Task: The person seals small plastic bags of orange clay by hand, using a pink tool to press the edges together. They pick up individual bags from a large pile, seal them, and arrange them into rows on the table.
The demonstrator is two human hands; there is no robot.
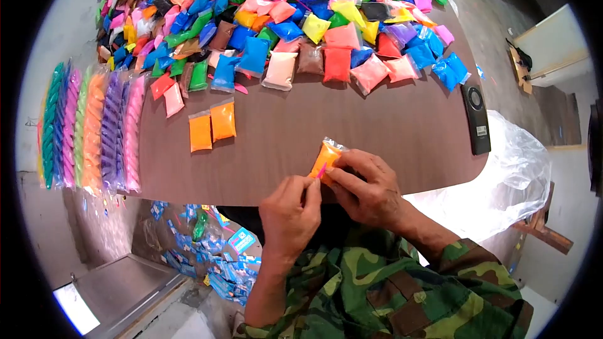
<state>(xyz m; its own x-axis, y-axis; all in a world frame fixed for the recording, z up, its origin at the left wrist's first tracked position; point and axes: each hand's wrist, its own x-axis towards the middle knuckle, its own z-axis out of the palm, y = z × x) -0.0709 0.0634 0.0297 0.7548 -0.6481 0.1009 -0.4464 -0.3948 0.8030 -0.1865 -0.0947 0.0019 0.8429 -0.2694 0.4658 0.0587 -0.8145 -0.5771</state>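
Observation:
A small clear packet with orange filling (325, 154) is tilted between my two hands, over the table's front edge. My right hand (370, 188) grips its right side with thumb and fingers. My left hand (290, 215) is closed in a pinch at its lower left end. A thin bright pink piece (322, 171) shows against the packet's lower part, between the fingertips of both hands; its lower end is hidden. Two more orange packets (211, 127) lie side by side on the brown table (270, 144), ahead and to the left.
Many colourful packets (342, 36) heap across the table's far side. Long bagged twists (94, 129) hang over the left edge. A black device (476, 119) lies at the right edge. Clear plastic sheeting (502, 182) stands right, and blue wrappers (220, 263) lie below.

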